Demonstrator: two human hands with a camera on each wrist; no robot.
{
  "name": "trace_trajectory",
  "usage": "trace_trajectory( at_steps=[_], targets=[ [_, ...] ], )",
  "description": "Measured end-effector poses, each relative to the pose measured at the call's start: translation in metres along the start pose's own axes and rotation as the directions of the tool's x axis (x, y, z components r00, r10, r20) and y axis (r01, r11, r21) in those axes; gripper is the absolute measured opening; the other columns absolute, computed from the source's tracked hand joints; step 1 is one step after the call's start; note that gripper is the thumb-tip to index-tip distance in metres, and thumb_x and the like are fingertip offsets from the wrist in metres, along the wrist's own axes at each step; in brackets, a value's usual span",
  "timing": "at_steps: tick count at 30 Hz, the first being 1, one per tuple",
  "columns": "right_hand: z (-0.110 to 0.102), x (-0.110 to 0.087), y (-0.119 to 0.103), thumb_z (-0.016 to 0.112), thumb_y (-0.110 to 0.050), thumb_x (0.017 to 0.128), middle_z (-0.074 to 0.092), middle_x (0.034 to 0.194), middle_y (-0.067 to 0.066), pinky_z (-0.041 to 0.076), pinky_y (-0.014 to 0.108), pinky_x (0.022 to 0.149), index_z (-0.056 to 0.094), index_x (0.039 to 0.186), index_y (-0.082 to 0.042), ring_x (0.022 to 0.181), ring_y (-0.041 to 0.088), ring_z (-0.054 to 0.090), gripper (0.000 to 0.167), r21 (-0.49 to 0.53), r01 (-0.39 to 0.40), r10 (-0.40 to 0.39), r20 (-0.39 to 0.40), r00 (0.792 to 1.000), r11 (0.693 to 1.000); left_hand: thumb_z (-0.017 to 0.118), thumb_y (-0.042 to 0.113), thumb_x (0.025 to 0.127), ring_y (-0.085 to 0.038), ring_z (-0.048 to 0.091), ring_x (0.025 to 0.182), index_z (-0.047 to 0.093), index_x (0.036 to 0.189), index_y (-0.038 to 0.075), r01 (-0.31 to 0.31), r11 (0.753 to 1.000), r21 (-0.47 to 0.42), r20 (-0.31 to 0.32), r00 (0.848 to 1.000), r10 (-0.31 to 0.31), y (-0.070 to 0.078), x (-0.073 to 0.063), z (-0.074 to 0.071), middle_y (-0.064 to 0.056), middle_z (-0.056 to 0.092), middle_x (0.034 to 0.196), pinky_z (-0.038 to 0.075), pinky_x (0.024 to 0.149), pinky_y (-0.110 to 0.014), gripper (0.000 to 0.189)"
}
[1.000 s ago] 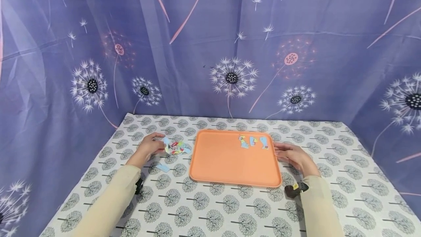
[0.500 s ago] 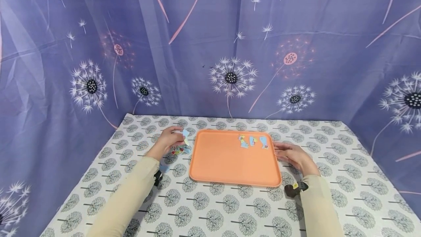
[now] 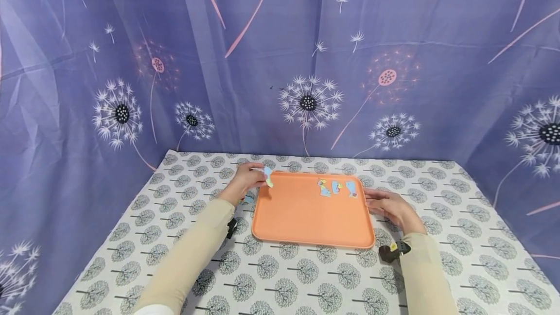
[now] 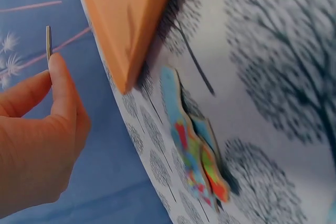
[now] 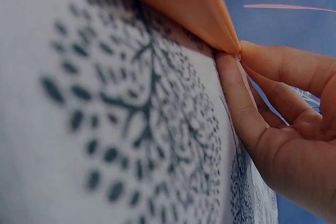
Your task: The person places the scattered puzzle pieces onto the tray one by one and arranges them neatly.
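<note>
My left hand (image 3: 247, 179) pinches a light-blue and yellow puzzle piece (image 3: 268, 177) over the back left corner of the orange tray (image 3: 306, 218). In the left wrist view the puzzle piece (image 4: 49, 41) is seen edge-on between thumb and fingers. My right hand (image 3: 391, 209) holds the tray's right edge. Its thumb and forefinger meet at the tray's rim (image 5: 223, 35) in the right wrist view. Three pieces lie in a row at the tray's back right: a blue-yellow piece (image 3: 324, 188), a smaller piece (image 3: 336, 187) and a blue piece (image 3: 351, 189).
Several colourful puzzle pieces (image 4: 191, 145) lie overlapping on the tablecloth (image 3: 306, 276) left of the tray, mostly behind my left arm in the head view. A purple dandelion-print curtain (image 3: 262, 62) hangs behind the table.
My left hand has carried the puzzle piece rightward from the loose pieces to above the tray's back left corner. My right hand has stayed at the tray's edge.
</note>
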State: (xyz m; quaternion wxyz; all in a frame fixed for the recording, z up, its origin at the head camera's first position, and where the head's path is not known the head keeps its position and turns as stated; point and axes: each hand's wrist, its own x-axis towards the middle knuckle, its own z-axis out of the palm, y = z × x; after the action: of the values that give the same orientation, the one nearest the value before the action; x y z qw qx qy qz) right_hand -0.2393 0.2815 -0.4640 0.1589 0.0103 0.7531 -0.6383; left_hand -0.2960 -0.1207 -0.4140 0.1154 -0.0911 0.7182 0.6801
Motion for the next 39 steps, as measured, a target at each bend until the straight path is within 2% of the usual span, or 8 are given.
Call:
trace_trajectory(
  at_steps=[4, 11, 15, 18, 26, 31, 33, 39],
  targets=[
    [-0.001, 0.0, 0.0, 0.059, 0.004, 0.089, 0.046, 0.137, 0.029, 0.053, 0.025, 0.095, 0.031, 0.143, 0.012, 0.1, 0.008, 0.061, 0.061, 0.0, 0.002, -0.002, 0.002, 1.0, 1.0, 0.062, -0.013, 0.085, -0.016, 0.064, 0.068, 0.054, 0.129, -0.005, -0.004, 1.0, 0.015, -0.002, 1.0, 0.004, 0.001, 0.004, 0.012, -0.023, 0.061, 0.103, 0.059, 0.085, -0.033, 0.045],
    [0.0, 0.0, 0.0, 0.059, 0.004, 0.089, 0.047, 0.135, 0.028, 0.053, 0.025, 0.094, 0.031, 0.143, 0.013, 0.1, 0.009, 0.061, 0.061, -0.001, 0.006, -0.006, 0.0, 1.0, 1.0, 0.061, -0.016, 0.082, -0.015, 0.063, 0.063, 0.057, 0.124, -0.006, -0.042, 0.999, -0.009, 0.007, 0.999, 0.042, 0.002, 0.005, 0.033, -0.019, 0.064, 0.091, 0.054, 0.093, -0.046, 0.043],
    [0.0, -0.001, -0.001, 0.059, 0.003, 0.089, 0.045, 0.137, 0.03, 0.053, 0.026, 0.095, 0.032, 0.143, 0.012, 0.101, 0.01, 0.061, 0.061, -0.002, 0.002, -0.002, -0.005, 1.0, 1.0, 0.06, -0.018, 0.08, -0.014, 0.062, 0.059, 0.058, 0.119, -0.008, -0.056, 0.998, -0.019, 0.014, 0.998, 0.056, 0.002, 0.007, 0.045, -0.016, 0.062, 0.084, 0.058, 0.087, -0.042, 0.04],
    [0.001, -0.001, -0.002, 0.059, 0.002, 0.09, 0.042, 0.139, 0.031, 0.052, 0.026, 0.095, 0.031, 0.143, 0.012, 0.104, 0.012, 0.06, 0.061, -0.011, -0.004, 0.004, -0.002, 1.0, 1.0, 0.061, -0.018, 0.08, -0.013, 0.061, 0.058, 0.058, 0.117, -0.01, -0.053, 0.999, -0.014, 0.019, 0.998, 0.053, 0.002, 0.009, 0.053, -0.016, 0.061, 0.085, 0.06, 0.083, -0.039, 0.038],
    [0.001, 0.0, -0.002, 0.058, 0.002, 0.092, 0.04, 0.141, 0.031, 0.052, 0.026, 0.096, 0.03, 0.144, 0.011, 0.105, 0.012, 0.06, 0.06, -0.014, -0.019, 0.019, 0.0, 1.0, 1.0, 0.062, -0.018, 0.08, -0.012, 0.061, 0.056, 0.059, 0.111, -0.013, -0.022, 0.999, -0.028, 0.033, 0.999, 0.022, -0.001, 0.014, 0.074, -0.017, 0.061, 0.083, 0.061, 0.075, -0.032, 0.032],
    [0.0, 0.001, -0.003, 0.057, 0.003, 0.092, 0.043, 0.139, 0.031, 0.052, 0.026, 0.095, 0.03, 0.144, 0.011, 0.1, 0.007, 0.061, 0.059, -0.002, -0.013, 0.013, 0.003, 1.0, 1.0, 0.063, -0.016, 0.081, -0.012, 0.06, 0.055, 0.058, 0.116, -0.014, 0.0, 1.0, -0.031, 0.026, 1.0, 0.001, -0.004, 0.018, 0.085, -0.015, 0.061, 0.079, 0.06, 0.081, -0.036, 0.035],
    [0.0, 0.001, -0.002, 0.057, 0.003, 0.092, 0.043, 0.139, 0.03, 0.052, 0.026, 0.095, 0.03, 0.144, 0.011, 0.099, 0.007, 0.061, 0.059, 0.0, -0.012, 0.012, 0.003, 1.0, 1.0, 0.063, -0.016, 0.081, -0.012, 0.059, 0.054, 0.057, 0.117, -0.014, 0.012, 0.999, -0.041, 0.026, 1.0, -0.011, -0.005, 0.019, 0.089, -0.015, 0.062, 0.077, 0.061, 0.078, -0.036, 0.037],
    [0.001, 0.0, -0.003, 0.057, 0.004, 0.09, 0.04, 0.141, 0.031, 0.052, 0.025, 0.095, 0.029, 0.144, 0.011, 0.099, 0.006, 0.061, 0.061, 0.012, -0.011, 0.011, 0.004, 1.0, 1.0, 0.063, -0.016, 0.081, -0.012, 0.057, 0.053, 0.059, 0.115, -0.013, 0.029, 0.999, -0.039, 0.002, 1.0, -0.029, -0.009, 0.022, 0.102, -0.012, 0.06, 0.072, 0.061, 0.058, -0.026, 0.035]
  ],
)
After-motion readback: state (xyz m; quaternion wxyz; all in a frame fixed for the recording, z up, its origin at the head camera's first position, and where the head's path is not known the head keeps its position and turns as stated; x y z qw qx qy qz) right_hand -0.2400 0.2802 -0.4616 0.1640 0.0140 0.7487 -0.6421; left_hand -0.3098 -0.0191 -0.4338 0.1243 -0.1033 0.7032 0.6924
